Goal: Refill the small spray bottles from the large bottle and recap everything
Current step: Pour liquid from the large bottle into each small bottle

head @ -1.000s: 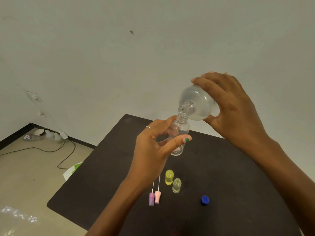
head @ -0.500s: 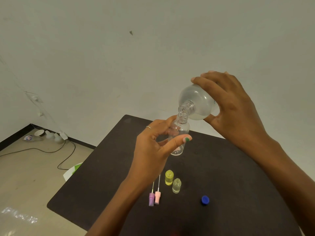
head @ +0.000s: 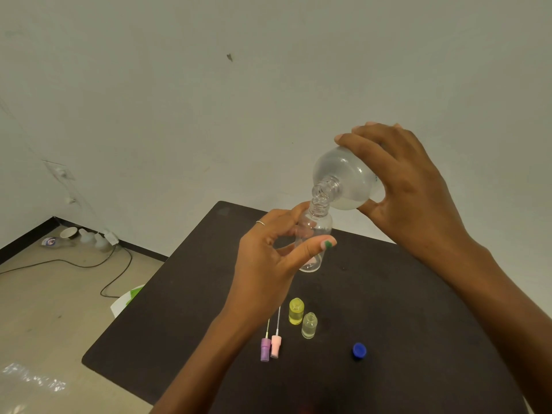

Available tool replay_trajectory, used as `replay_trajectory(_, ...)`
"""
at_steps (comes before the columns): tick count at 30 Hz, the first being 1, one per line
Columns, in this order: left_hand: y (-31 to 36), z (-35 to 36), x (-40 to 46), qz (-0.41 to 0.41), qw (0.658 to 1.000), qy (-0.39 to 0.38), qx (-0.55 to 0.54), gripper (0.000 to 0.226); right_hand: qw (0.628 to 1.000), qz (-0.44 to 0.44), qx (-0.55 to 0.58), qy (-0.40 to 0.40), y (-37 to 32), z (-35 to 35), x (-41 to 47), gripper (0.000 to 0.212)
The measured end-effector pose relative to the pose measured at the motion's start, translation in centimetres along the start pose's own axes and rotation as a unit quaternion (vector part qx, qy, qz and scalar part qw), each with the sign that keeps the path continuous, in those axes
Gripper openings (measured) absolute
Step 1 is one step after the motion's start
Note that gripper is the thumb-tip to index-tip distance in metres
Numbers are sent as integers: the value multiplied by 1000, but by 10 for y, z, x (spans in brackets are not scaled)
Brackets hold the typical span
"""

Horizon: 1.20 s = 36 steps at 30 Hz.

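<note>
My right hand (head: 409, 186) grips the large clear bottle (head: 343, 177), tipped with its open neck down onto the mouth of a small clear spray bottle (head: 316, 231). My left hand (head: 268, 258) holds that small bottle upright above the dark table (head: 403, 294). On the table near me stand a small yellow bottle (head: 296, 311) and a small clear bottle (head: 309, 325), both uncapped. A purple spray cap (head: 265, 349) and a pink spray cap (head: 275, 347) lie side by side with their tubes pointing away. A blue cap (head: 359, 350) sits to the right.
The table's left edge drops to a beige floor (head: 44, 309) with a black cable (head: 113, 273), a white and green object (head: 128, 298) by the table's edge, and bottles and a cup (head: 68, 233) by the wall corner. A plain wall rises behind the table.
</note>
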State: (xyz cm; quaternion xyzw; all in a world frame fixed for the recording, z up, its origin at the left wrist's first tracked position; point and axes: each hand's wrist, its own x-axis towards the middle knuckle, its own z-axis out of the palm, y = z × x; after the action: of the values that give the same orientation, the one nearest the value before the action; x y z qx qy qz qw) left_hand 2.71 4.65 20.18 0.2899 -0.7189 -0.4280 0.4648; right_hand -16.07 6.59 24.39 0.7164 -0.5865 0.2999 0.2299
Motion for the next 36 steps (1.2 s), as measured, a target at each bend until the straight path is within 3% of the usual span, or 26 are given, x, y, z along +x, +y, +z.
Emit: replay_trajectory(36, 2, -2, -1, 3, 1000, 6, 5, 39, 1000, -9, -13, -2, -3, -3, 3, 74)
